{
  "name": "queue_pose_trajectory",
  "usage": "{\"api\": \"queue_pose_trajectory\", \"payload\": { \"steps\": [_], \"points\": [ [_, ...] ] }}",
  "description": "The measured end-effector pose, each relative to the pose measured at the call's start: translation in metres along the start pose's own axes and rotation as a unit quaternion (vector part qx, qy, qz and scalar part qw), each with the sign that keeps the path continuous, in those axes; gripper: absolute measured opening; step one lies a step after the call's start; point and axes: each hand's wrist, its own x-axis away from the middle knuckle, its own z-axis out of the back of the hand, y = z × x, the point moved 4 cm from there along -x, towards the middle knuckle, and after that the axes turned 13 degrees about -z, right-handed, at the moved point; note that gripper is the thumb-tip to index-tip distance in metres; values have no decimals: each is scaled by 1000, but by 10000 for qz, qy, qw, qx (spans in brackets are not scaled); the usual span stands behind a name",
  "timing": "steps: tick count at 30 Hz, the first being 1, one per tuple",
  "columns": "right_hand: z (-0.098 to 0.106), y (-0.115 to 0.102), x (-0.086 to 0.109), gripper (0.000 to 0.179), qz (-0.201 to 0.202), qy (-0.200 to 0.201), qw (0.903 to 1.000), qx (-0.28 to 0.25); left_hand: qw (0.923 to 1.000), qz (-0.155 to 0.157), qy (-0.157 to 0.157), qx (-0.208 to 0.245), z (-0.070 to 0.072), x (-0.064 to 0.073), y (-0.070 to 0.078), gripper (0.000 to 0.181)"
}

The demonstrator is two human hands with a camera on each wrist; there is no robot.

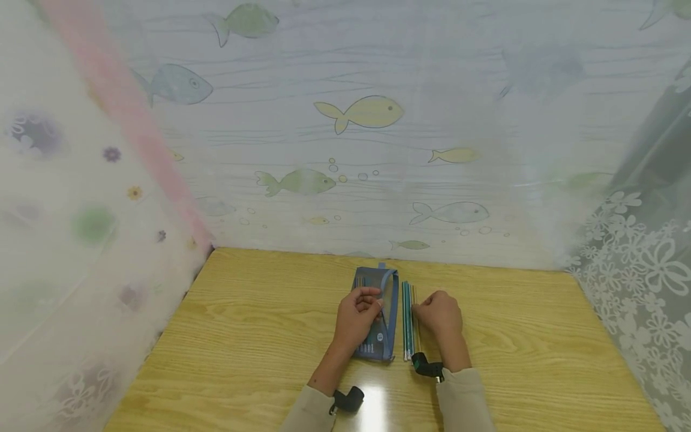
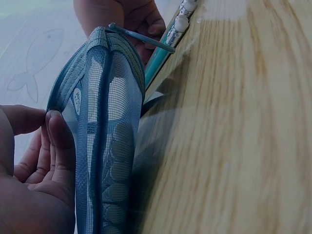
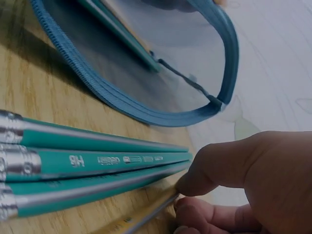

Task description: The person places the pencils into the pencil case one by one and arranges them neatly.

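A blue mesh zip pencil case [image 1: 393,327] lies on the table with its zipped mouth gaping toward the right. My left hand [image 1: 353,321] pinches the upper edge of that mouth between thumb and forefinger, as the left wrist view shows. Inside the case, green pencils [image 3: 122,34] show through the mouth. Just right of the case, several green pencils [image 3: 107,160] with metal ferrules lie side by side. My right hand [image 1: 442,312] pinches a yellow pencil [image 3: 141,217] at the right side of this row; its far end is hidden by the fingers.
The wood-grain table [image 1: 259,324] spreads out around the case. Behind it hangs a curtain [image 1: 372,180] printed with fish, with a flowered curtain [image 1: 648,294] on the right. Black wrist cameras [image 1: 351,399] sit at both cuffs.
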Motion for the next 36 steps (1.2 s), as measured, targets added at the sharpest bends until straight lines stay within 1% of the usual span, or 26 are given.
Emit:
{"api": "queue_pose_trajectory", "payload": {
  "steps": [3, 5, 9, 14, 22, 32, 36],
  "points": [
    [-1, -2, 2, 45, -75, 90, 9999, 119, 10000, -9, 1, -3, 0, 0, -1, 22],
    [-1, -4, 3, 46, -112, 168, 9996, 220, 10000, -13, 1, -6, 0, 0, -1, 22],
    [-1, -7, 6, 40, -221, 274, 9986, 384, 10000, -33, -10, 9, 0, 0, -1, 22],
    [-4, -5, 5, 35, -385, 315, 9976, 491, 10000, -26, -24, 23, 1, 0, 1, 22],
    [-5, -5, 3, 37, -353, 407, 9973, 493, 10000, -16, -3, 7, 1, 0, 0, 21],
    [1, -4, 3, 49, -124, 176, 9993, 308, 10000, -22, 11, -9, 0, 0, 0, 21],
    [7, -4, 2, 54, -46, 139, 9998, 118, 10000, -56, -1, -7, 0, -1, 1, 21]
  ]
}}
